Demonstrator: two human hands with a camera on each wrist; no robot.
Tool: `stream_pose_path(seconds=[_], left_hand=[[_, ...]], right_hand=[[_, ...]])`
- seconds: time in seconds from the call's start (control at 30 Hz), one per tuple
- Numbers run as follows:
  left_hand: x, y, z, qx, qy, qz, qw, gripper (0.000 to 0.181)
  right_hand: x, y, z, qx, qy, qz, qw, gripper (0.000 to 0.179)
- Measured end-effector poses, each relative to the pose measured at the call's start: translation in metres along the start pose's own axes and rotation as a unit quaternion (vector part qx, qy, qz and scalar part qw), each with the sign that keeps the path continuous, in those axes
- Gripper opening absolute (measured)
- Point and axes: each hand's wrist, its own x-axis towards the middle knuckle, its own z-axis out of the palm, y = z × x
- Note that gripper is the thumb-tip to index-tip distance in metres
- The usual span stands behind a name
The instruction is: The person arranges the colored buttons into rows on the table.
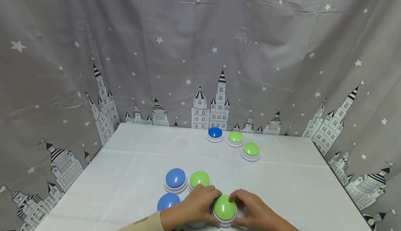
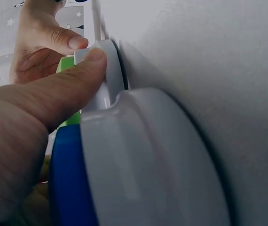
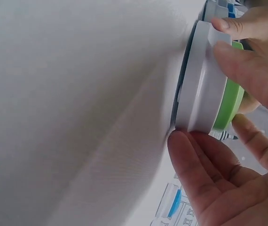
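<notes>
Both hands grip a round push button (image 1: 224,208) with a green dome and white base at the table's front. My left hand (image 1: 200,203) holds its left side, thumb (image 2: 84,75) pressed on the white base. On the opposite side, my right hand (image 1: 255,210) has its thumb and fingers round the base, as the right wrist view shows. Another green button (image 1: 199,178) sits just beyond the left hand. A blue button (image 2: 73,176) lies right under the left palm, mostly hidden in the head view.
Two blue buttons (image 1: 175,178) stand left of the hands, the nearer one (image 1: 168,200) partly behind the left forearm. At the back are a blue button (image 1: 215,133) and two green ones (image 1: 235,137). A grey castle-print curtain (image 1: 200,50) hangs behind the white table (image 1: 131,165).
</notes>
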Motion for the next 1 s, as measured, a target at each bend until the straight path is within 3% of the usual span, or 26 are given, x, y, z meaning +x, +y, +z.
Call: stream_pose_path(seconds=[0.57,0.7,0.83,0.93,1.0], left_hand=[[-0.004,-0.002,-0.003,-0.006,-0.019,0.024,0.9995,0.077],[0.0,-0.005,-0.014,-0.023,-0.04,0.03,0.9985,0.078],[0.019,-0.024,-0.041,-0.078,-0.066,-0.029,0.9943,0.071],[0.048,-0.055,-0.054,-0.132,-0.065,-0.109,0.9832,0.061],[0.071,-0.079,-0.054,-0.145,-0.049,-0.139,0.9784,0.056]], right_hand=[[0.0,0.001,-0.003,-0.009,-0.016,-0.016,0.9997,0.056],[0.005,0.001,-0.013,-0.018,-0.046,-0.012,0.9987,0.062],[0.03,0.007,-0.034,-0.014,-0.053,0.014,0.9984,0.049],[0.064,0.021,-0.047,-0.02,-0.014,0.021,0.9995,0.036],[0.089,0.032,-0.051,-0.029,0.028,0.025,0.9989,0.034]])
